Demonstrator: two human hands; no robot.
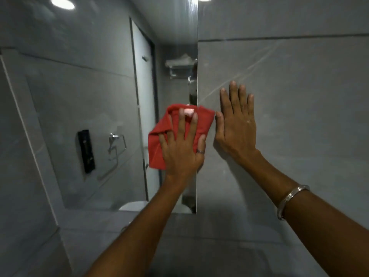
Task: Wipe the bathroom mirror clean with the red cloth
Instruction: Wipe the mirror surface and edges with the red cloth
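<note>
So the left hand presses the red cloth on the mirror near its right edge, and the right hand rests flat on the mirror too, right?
Not quite. In the head view the right hand lies flat on the tiled wall, past the mirror's edge. The left hand does press the cloth there.

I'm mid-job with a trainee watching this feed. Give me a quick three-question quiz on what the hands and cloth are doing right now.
1. True or false: the red cloth is pressed against the mirror near its right edge.
2. Which hand lies flat on the grey wall tile with nothing in it?
A. left hand
B. right hand
3. Fill in: a metal ______ sits on the right wrist.

Key
1. True; the left hand's spread fingers press it to the glass.
2. B
3. bracelet
</note>
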